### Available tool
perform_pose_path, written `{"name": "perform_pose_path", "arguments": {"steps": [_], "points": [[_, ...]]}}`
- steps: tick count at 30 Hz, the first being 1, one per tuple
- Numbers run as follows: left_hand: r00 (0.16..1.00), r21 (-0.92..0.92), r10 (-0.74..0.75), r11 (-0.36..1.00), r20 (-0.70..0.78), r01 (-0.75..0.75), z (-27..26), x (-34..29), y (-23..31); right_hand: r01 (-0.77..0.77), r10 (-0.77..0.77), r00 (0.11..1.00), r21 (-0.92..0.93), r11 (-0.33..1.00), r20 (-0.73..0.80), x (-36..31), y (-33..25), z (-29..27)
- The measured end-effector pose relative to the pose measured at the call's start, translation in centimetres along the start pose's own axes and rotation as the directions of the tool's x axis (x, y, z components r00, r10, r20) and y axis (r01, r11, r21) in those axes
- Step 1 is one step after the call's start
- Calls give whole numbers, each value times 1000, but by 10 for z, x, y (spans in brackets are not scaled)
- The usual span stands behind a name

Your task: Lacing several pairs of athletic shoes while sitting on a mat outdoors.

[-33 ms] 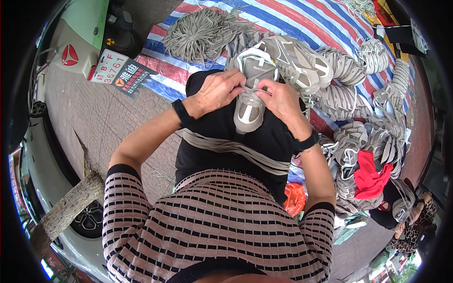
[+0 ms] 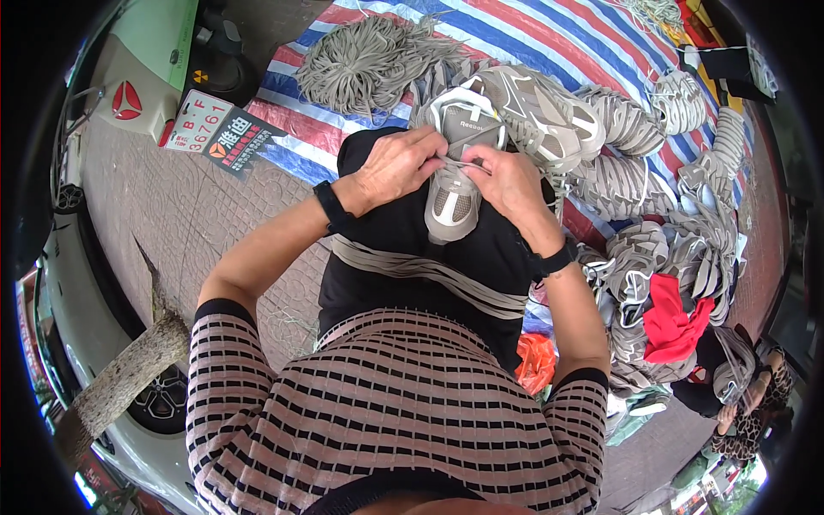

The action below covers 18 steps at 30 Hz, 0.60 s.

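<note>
A grey-beige sneaker upper point(image 2: 452, 204) lies over my black-clad lap, its toe pointing toward me and its tongue point(image 2: 470, 129) on the far side. My left hand point(image 2: 396, 165) is closed at the left of the lacing, fingertips pinched on a flat grey shoelace point(image 2: 455, 162). From the right, my right hand point(image 2: 508, 178) pinches the same lacing between thumb and forefinger. The lace crosses the upper between the two hands. Fingers partly hide the eyelets. Across my thighs rests a bundle of loose grey laces point(image 2: 429, 276).
Several sneaker uppers point(image 2: 549, 116) are heaped beyond and to the right, on a striped plastic sheet point(image 2: 532, 39). A tangle of laces point(image 2: 365, 64) sits at the far left of it. Red cloth point(image 2: 674, 322) and an orange bag point(image 2: 536, 362) lie right. A scooter point(image 2: 129, 94) and tree trunk point(image 2: 129, 369) stand left.
</note>
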State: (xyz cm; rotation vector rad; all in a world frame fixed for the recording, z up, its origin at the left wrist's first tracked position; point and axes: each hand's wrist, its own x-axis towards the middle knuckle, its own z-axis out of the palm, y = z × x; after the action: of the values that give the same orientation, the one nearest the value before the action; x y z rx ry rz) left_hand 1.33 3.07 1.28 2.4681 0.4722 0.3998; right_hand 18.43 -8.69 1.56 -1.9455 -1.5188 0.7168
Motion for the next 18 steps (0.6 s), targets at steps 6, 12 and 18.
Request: {"name": "perform_pose_path", "arguments": {"steps": [6, 12, 18], "points": [[998, -42, -15, 999, -68, 13, 6, -2, -2, -12, 12, 1000, 38, 999, 3, 10, -6, 12], [992, -244, -12, 969, 128, 44, -9, 4, -11, -182, 107, 971, 367, 912, 216, 17, 12, 15], [990, -79, 95, 993, 108, -86, -7, 4, -9, -363, 163, 907, 521, 772, 389, 20, 10, -2]]}}
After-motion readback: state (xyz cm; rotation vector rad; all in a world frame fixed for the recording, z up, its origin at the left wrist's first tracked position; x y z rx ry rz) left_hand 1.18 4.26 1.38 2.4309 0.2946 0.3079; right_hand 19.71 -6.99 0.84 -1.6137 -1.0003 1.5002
